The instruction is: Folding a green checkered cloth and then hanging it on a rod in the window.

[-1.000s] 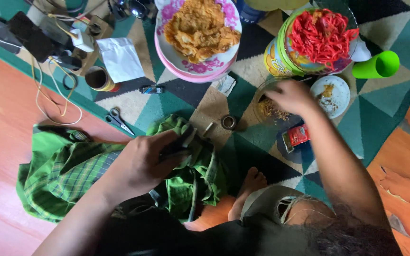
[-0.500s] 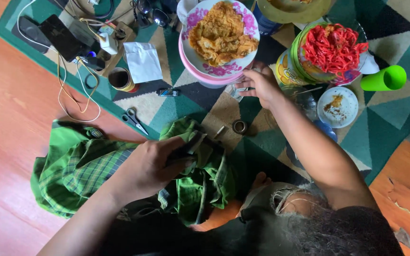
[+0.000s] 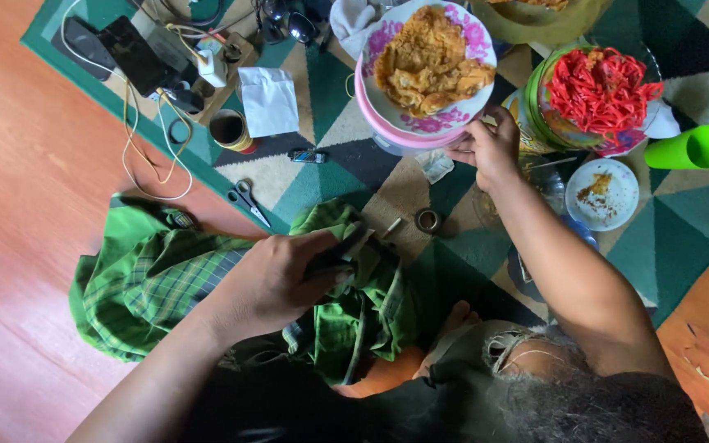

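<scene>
My left hand (image 3: 276, 283) rests on a crumpled green plaid cloth (image 3: 149, 279) in front of me, fingers closed around a dark slim object (image 3: 340, 250) that I cannot identify. My right hand (image 3: 490, 148) reaches forward with its fingers curled on the near rim of a pink basin (image 3: 404, 138). On the basin sits a white-and-pink plate of golden fried food (image 3: 428, 61). My bare foot (image 3: 453, 320) shows below the cloth.
A green-rimmed container of red shredded food (image 3: 596, 86), a green cup (image 3: 687, 148), a small crumbed plate (image 3: 601, 193) and a glass bowl (image 3: 539, 184) lie right. Scissors (image 3: 248, 199), a small cup (image 3: 227, 130), a napkin (image 3: 268, 98), a tape roll (image 3: 428, 220) and cabled chargers (image 3: 194, 57) lie left.
My right hand has left the glass bowl at the right and moved up and left to the pink basin's rim. My left hand stays on the cloth with the dark object.
</scene>
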